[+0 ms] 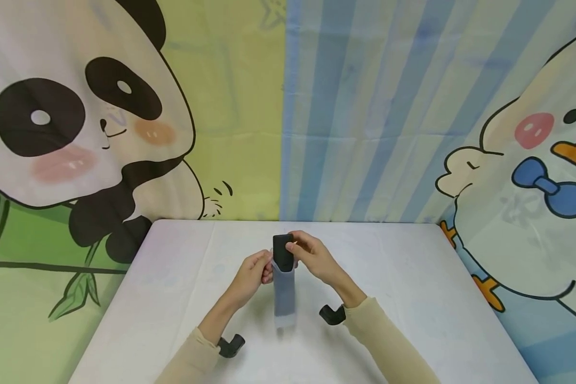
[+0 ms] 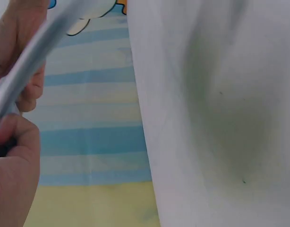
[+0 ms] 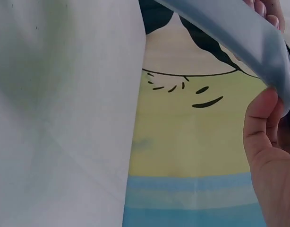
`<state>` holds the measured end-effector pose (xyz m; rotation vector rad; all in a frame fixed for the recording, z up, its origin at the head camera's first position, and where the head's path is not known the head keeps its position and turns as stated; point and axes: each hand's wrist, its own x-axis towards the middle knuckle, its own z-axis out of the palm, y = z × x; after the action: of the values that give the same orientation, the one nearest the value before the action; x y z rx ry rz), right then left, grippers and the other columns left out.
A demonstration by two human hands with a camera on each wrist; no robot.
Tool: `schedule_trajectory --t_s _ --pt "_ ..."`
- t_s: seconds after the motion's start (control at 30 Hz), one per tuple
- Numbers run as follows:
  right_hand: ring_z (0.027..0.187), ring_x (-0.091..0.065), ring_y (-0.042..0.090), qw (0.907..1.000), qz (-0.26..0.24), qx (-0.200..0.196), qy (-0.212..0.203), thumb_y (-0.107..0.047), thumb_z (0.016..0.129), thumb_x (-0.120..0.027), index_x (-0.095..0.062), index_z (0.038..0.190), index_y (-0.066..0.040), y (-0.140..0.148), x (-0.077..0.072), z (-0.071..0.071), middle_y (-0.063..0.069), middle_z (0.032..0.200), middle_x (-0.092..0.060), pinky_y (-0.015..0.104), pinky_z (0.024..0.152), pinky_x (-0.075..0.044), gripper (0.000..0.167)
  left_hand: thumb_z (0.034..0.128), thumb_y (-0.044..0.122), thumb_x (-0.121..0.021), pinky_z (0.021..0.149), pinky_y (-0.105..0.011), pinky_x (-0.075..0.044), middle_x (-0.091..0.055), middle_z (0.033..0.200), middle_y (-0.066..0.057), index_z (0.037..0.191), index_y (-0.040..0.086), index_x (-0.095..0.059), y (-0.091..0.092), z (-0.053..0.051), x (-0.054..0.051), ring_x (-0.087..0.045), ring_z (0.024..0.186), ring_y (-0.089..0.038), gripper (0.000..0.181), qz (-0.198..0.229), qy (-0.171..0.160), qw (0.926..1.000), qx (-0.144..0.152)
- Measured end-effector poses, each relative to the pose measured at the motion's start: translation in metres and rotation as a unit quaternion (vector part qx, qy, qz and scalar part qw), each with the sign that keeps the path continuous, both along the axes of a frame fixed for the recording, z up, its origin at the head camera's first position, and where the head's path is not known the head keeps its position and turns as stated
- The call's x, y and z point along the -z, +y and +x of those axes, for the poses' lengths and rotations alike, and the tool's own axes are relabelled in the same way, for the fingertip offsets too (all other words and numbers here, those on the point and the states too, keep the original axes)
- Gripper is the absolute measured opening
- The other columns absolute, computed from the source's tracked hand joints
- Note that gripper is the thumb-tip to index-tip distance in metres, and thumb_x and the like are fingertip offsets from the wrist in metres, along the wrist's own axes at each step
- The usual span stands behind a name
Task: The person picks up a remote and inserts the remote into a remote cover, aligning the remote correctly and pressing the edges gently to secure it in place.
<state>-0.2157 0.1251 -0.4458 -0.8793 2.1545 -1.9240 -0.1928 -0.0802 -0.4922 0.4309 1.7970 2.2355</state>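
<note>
A flat black oblong object (image 1: pixel 282 253) stands upright, its lower part inside a long, soft grey-blue sleeve (image 1: pixel 284 298) that hangs over the table. What the black object is cannot be told. My left hand (image 1: pixel 253 272) pinches the sleeve's left edge near its mouth. On the other side, my right hand (image 1: pixel 319 261) holds the black object, thumb on its front and fingers behind. In the right wrist view the sleeve (image 3: pixel 239 33) slants past the right thumb. The left wrist view catches the sleeve (image 2: pixel 36 52) edge-on, blurred.
Beneath both hands lies a white-covered table (image 1: pixel 393 288). A black wrist-worn fitting (image 1: pixel 232 346) sits by the left cuff, and another fitting (image 1: pixel 333 314) by the right one. Behind the table hang a panda-print cloth (image 1: pixel 230 106) and a striped cloth (image 1: pixel 365 106).
</note>
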Motion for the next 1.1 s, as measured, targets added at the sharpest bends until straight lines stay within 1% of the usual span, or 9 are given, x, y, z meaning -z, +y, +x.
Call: schedule_trajectory --t_s 0.1,0.27,0.5,0.57,0.67,0.73,0.9,1.0,1.1 --pt "0.072 -0.057 0.037 0.9999 -0.007 -0.005 -0.009 -0.001 0.104 -0.05 -0.055 0.125 0.01 0.002 -0.005 0.007 0.017 0.109 -0.054 0.033 0.064 -0.053 0.024 0.1082 0.027 -0.044 0.056 -0.023 -0.033 -0.035 0.07 -0.002 0.08 0.002 -0.043 0.003 0.0 -0.002 -0.034 0.06 -0.013 0.037 0.006 -0.01 0.9997 -0.019" --pt "0.076 -0.059 0.038 0.9988 -0.015 -0.021 -0.042 0.0 0.105 -0.048 -0.053 0.129 0.008 0.002 0.013 0.001 0.018 0.11 -0.057 0.048 0.07 -0.057 0.026 0.108 0.027 -0.043 0.057 -0.025 -0.034 -0.034 0.069 -0.001 0.08 0.003 -0.044 0.002 -0.003 -0.008 -0.035 0.062 -0.014 0.037 -0.037 -0.008 0.9974 -0.062" --pt "0.072 -0.062 0.029 0.9991 -0.004 -0.022 -0.036 -0.01 0.105 -0.053 -0.056 0.125 0.002 0.002 0.021 -0.007 0.017 0.104 -0.061 0.044 0.068 -0.056 0.023 0.1092 0.03 -0.044 0.057 -0.025 -0.035 -0.039 0.071 -0.003 0.082 0.001 -0.046 -0.002 -0.004 -0.004 -0.037 0.063 -0.015 0.041 -0.074 0.013 0.9954 -0.06" --pt "0.071 -0.061 0.028 0.999 -0.006 -0.021 -0.039 -0.012 0.106 -0.053 -0.057 0.122 0.001 0.004 0.021 -0.008 0.016 0.105 -0.06 0.047 0.068 -0.056 0.022 0.1076 0.035 -0.048 0.057 -0.027 -0.037 -0.045 0.074 -0.004 0.087 0.003 -0.049 -0.003 -0.003 -0.003 -0.043 0.065 -0.015 0.038 -0.128 0.053 0.9873 -0.076" --pt "0.07 -0.06 0.027 0.9984 -0.01 -0.022 -0.051 -0.016 0.106 -0.054 -0.058 0.118 0.001 0.007 0.022 -0.008 0.016 0.106 -0.059 0.05 0.067 -0.055 0.021 0.1004 0.044 -0.06 0.06 -0.029 -0.047 -0.059 0.088 -0.001 0.115 0.015 -0.053 -0.005 -0.002 -0.004 -0.059 0.073 -0.014 0.033 -0.195 0.1 0.9711 -0.095" --pt "0.069 -0.06 0.026 0.9976 -0.011 -0.024 -0.063 -0.02 0.105 -0.055 -0.059 0.118 0.0 0.007 0.022 -0.008 0.017 0.105 -0.058 0.049 0.068 -0.055 0.024 0.0958 0.047 -0.066 0.062 -0.032 -0.051 -0.065 0.09 -0.001 0.134 0.028 -0.045 -0.005 -0.002 -0.005 -0.064 0.073 -0.015 0.048 -0.216 0.124 0.9642 -0.091" --pt "0.065 -0.057 0.023 0.9945 -0.033 0.009 -0.099 -0.022 0.103 -0.061 -0.053 0.119 -0.002 0.004 0.03 -0.009 0.017 0.108 -0.054 0.04 0.065 -0.056 0.027 0.0957 0.044 -0.067 0.061 -0.038 -0.053 -0.064 0.069 0.0 0.147 0.04 -0.04 -0.007 -0.003 -0.008 -0.057 0.055 -0.016 0.059 -0.205 0.149 0.9651 -0.065" --pt "0.059 -0.051 0.024 0.9955 -0.016 0.016 -0.092 -0.02 0.104 -0.059 -0.053 0.105 -0.001 0.007 0.03 -0.008 0.018 0.091 -0.053 0.036 0.057 -0.053 0.02 0.0966 0.041 -0.067 0.064 -0.04 -0.056 -0.053 0.06 0.001 0.147 0.04 -0.042 -0.007 -0.004 -0.009 -0.047 0.048 -0.013 0.056 -0.186 0.147 0.9695 -0.063" --pt "0.054 -0.045 0.025 0.9974 0.02 -0.022 -0.065 -0.02 0.106 -0.053 -0.049 0.086 0.0 0.011 0.028 -0.008 0.018 0.069 -0.046 0.035 0.052 -0.046 0.029 0.098 0.036 -0.066 0.067 -0.038 -0.059 -0.053 0.06 -0.002 0.149 0.035 -0.041 -0.006 -0.007 -0.012 -0.055 0.052 -0.015 0.057 -0.157 0.14 0.9766 -0.043"
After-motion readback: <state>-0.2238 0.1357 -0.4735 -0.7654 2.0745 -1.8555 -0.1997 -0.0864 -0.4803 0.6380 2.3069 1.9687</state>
